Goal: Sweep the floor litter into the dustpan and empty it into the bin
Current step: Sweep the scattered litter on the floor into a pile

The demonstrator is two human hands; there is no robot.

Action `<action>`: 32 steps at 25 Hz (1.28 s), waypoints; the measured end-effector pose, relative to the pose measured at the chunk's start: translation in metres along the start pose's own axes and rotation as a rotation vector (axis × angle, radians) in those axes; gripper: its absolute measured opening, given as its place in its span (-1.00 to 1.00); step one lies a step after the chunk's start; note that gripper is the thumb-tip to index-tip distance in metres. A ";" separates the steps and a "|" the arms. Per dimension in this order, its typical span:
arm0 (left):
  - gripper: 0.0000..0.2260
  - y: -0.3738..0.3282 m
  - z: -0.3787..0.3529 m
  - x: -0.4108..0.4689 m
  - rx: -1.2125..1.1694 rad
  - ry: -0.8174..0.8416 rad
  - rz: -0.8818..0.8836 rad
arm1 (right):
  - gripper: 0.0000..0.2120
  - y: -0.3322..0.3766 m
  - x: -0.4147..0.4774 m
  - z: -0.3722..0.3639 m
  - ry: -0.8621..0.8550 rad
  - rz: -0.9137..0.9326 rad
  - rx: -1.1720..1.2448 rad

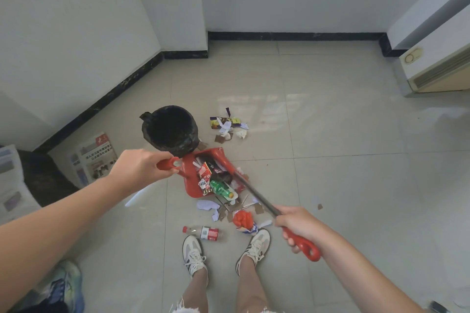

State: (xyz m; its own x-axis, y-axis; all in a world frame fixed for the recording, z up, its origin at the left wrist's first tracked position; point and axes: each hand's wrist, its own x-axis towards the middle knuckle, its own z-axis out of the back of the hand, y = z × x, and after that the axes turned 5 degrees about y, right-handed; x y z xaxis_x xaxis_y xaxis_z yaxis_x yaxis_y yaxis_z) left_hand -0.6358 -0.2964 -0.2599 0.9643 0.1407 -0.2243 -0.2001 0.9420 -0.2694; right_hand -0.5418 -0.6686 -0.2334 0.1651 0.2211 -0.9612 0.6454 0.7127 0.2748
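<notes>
Pale floor tiles have litter (227, 126) lying near the black bin (170, 132). The left hand (138, 165) is curled tight round the handle of the red dustpan (189, 180), which sits just beside the bin with boxes and a green bottle in it. The right hand (296, 223) grips the broom (256, 194). I think the sweeping is half done. Next, the pan must tip slowly over the bin.

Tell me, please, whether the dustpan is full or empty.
Full: the dustpan holds a green bottle, a red carton and a printed packet.

Soft daylight, floor tile (318, 119) glare, bowed wide-angle edges.
</notes>
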 end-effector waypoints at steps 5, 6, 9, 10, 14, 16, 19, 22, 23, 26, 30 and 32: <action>-0.73 -0.021 -0.001 -0.028 -0.138 -0.044 0.159 | -0.72 -0.019 -0.036 0.045 -0.118 -0.014 0.052; -0.74 -0.027 0.000 -0.032 -0.168 -0.052 0.179 | -0.72 -0.022 -0.037 0.052 -0.144 -0.015 0.033; -0.75 -0.043 0.007 -0.049 -0.194 -0.064 0.210 | -0.77 -0.026 -0.026 0.075 -0.210 -0.023 -0.017; -0.75 -0.047 0.009 -0.057 -0.189 -0.072 0.221 | -0.79 -0.027 -0.018 0.085 -0.226 -0.028 -0.028; -0.71 -0.071 0.025 -0.089 -0.199 -0.175 0.235 | -0.87 -0.030 0.002 0.124 -0.259 -0.059 -0.123; -0.76 -0.082 0.035 -0.098 -0.200 -0.182 0.273 | -0.93 -0.027 0.000 0.138 -0.255 -0.057 -0.141; -0.78 -0.095 0.047 -0.109 -0.177 -0.193 0.322 | -0.78 -0.016 -0.008 0.148 -0.256 -0.063 -0.182; -0.82 -0.114 0.057 -0.124 -0.168 -0.253 0.369 | -0.77 -0.008 -0.014 0.153 -0.229 -0.051 -0.204; -0.82 -0.120 0.060 -0.128 -0.164 -0.277 0.380 | -0.80 -0.008 -0.015 0.157 -0.227 -0.047 -0.208; -0.82 -0.135 0.075 -0.139 -0.202 -0.352 0.455 | -0.96 -0.014 -0.019 0.167 -0.214 -0.042 -0.242; -0.80 -0.141 0.098 -0.158 -0.324 -0.422 0.587 | -0.94 -0.011 -0.019 0.167 -0.201 -0.019 -0.328; -0.77 -0.143 0.104 -0.169 -0.418 -0.477 0.634 | -0.93 0.000 -0.019 0.162 -0.186 -0.026 -0.361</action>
State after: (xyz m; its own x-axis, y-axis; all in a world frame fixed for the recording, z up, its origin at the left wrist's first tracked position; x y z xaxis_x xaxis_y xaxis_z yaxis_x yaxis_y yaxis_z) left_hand -0.7519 -0.4235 -0.0862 0.6020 0.7963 -0.0588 -0.6767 0.4698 -0.5670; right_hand -0.4244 -0.7804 -0.2194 0.3054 0.0996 -0.9470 0.3536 0.9115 0.2099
